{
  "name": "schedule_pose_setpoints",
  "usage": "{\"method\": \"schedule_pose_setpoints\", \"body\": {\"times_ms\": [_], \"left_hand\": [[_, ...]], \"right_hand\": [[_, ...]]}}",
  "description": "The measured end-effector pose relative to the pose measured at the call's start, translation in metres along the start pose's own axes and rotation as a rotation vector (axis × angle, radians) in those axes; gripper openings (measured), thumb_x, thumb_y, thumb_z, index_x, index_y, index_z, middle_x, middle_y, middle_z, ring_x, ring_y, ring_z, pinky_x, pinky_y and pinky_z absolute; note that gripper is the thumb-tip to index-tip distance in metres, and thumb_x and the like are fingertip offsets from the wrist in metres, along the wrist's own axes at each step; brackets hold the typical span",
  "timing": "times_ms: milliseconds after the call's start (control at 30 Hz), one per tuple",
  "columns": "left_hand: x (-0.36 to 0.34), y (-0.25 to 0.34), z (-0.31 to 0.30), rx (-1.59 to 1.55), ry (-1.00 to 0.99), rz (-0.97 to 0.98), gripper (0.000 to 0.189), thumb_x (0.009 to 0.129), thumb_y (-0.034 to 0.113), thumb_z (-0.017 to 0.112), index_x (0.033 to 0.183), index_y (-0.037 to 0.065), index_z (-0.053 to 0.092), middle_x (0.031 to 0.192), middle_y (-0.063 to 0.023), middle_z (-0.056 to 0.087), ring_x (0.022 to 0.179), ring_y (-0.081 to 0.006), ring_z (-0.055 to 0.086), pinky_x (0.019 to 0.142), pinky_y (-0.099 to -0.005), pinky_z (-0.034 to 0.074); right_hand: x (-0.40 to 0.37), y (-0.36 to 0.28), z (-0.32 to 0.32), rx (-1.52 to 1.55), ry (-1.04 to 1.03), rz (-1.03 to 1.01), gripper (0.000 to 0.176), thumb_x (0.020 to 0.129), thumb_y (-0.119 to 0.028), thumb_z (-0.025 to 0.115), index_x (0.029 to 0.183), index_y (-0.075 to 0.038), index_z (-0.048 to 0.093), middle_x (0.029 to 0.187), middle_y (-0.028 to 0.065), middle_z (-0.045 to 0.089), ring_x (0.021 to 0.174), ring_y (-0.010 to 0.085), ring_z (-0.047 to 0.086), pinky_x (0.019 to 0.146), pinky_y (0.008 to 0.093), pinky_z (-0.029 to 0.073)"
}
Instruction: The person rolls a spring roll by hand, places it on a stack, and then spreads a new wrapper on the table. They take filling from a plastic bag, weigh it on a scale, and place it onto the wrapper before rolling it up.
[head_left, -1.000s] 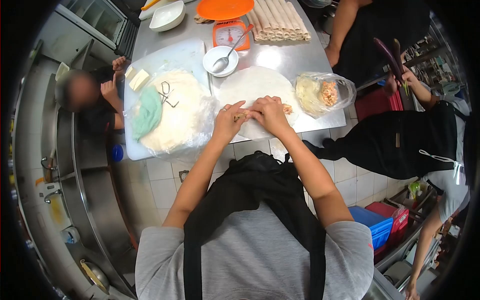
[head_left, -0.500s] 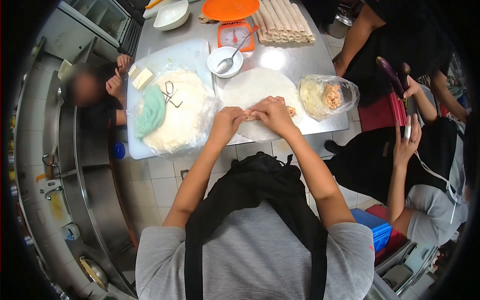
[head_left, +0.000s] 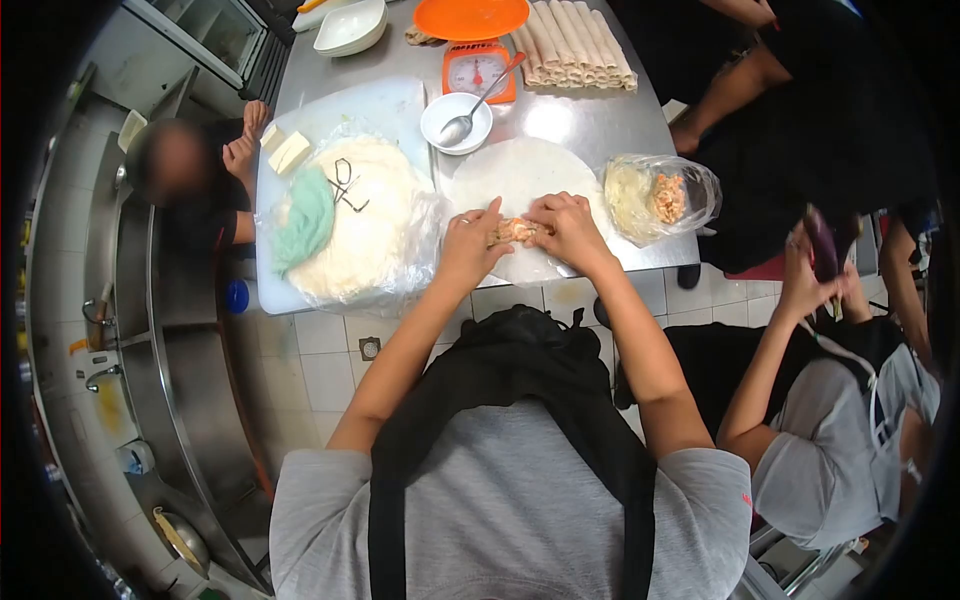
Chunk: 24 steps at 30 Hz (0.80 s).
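Gripping filling [head_left: 517, 232], left hand [head_left: 472, 243] and right hand [head_left: 567, 232], each grip narrow | white bowl [head_left: 435, 117]: spoon [head_left: 457, 130] | plastic bag [head_left: 702, 190]: orange mix [head_left: 668, 199]

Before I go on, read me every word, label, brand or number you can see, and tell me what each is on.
No text reads clearly.
Orange scale: dark lettering above the dial, too blurred to read; the dial's numbers are too small.
Right sleeve: small red mark near the hem, unreadable.
White mound: dark looping lines; I cannot tell whether they are writing.
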<state>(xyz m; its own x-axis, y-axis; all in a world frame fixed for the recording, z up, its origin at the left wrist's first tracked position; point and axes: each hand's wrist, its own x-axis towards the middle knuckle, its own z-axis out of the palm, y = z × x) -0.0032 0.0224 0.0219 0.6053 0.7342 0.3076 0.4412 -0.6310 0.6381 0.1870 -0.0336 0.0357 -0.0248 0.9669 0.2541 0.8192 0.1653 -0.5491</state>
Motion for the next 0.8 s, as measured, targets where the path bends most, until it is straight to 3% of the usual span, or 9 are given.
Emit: {"method": "schedule_pose_setpoints", "body": {"times_ms": [33, 133, 233, 467, 533, 800], "left_hand": [[0.001, -0.002, 0.007, 0.04, -0.015, 0.052, 0.065, 0.068, 0.011, 0.075, 0.127, 0.001, 0.048, 0.097, -0.0128, 0.064, 0.093, -0.0263, 0.059, 0.086, -0.0385, 0.042], [0.004, -0.003, 0.017, 0.049, -0.072, 0.004, 0.066, 0.069, 0.014, 0.076, 0.128, 0.002, 0.048, 0.102, -0.0076, 0.066, 0.097, -0.0265, 0.058, 0.094, -0.039, 0.038], [0.008, 0.01, 0.016, 0.07, -0.048, -0.007, 0.065, 0.071, 0.012, 0.073, 0.13, 0.001, 0.046, 0.099, -0.0066, 0.068, 0.096, -0.0261, 0.058, 0.094, -0.0405, 0.038], [0.019, 0.016, 0.03, 0.065, -0.145, -0.035, 0.061, 0.074, 0.012, 0.071, 0.129, 0.002, 0.046, 0.095, -0.006, 0.068, 0.095, -0.0245, 0.058, 0.097, -0.0409, 0.034], [0.018, 0.019, 0.031, 0.076, -0.055, 0.091, 0.063, 0.075, 0.014, 0.07, 0.131, 0.002, 0.043, 0.086, -0.0105, 0.065, 0.088, -0.0238, 0.059, 0.093, -0.0424, 0.033], [0.026, 0.021, 0.046, 0.115, -0.128, 0.079, 0.059, 0.073, 0.017, 0.073, 0.126, 0.004, 0.05, 0.089, -0.0074, 0.066, 0.09, -0.0232, 0.059, 0.093, -0.0404, 0.034]], "right_hand": [[0.0, 0.002, 0.001, -0.004, -0.063, 0.011, 0.028, 0.066, -0.02, 0.075, 0.092, -0.009, 0.071, 0.096, 0.002, 0.065, 0.091, 0.0206, 0.055, 0.09, 0.0369, 0.034], [-0.001, 0.004, 0.001, 0.006, -0.046, -0.01, 0.028, 0.066, -0.021, 0.075, 0.091, -0.009, 0.071, 0.094, 0.0016, 0.066, 0.092, 0.0211, 0.055, 0.09, 0.0368, 0.034], [-0.003, 0.006, -0.01, 0.08, 0.054, 0.037, 0.025, 0.066, -0.021, 0.075, 0.089, -0.01, 0.072, 0.089, 0.0012, 0.066, 0.092, 0.0207, 0.055, 0.09, 0.0355, 0.035], [-0.002, 0.022, -0.014, 0.061, 0.022, -0.013, 0.024, 0.064, -0.021, 0.076, 0.086, -0.011, 0.073, 0.089, 0.0011, 0.067, 0.092, 0.0207, 0.056, 0.089, 0.0359, 0.037], [-0.007, 0.026, -0.015, 0.093, 0.016, 0.002, 0.028, 0.062, -0.021, 0.077, 0.088, -0.01, 0.073, 0.089, 0.0014, 0.067, 0.092, 0.0216, 0.056, 0.087, 0.0364, 0.04], [-0.016, 0.036, -0.022, 0.124, 0.004, 0.039, 0.036, 0.063, -0.014, 0.076, 0.097, -0.006, 0.07, 0.097, 0.0064, 0.064, 0.093, 0.0245, 0.056, 0.083, 0.0362, 0.045]]}}
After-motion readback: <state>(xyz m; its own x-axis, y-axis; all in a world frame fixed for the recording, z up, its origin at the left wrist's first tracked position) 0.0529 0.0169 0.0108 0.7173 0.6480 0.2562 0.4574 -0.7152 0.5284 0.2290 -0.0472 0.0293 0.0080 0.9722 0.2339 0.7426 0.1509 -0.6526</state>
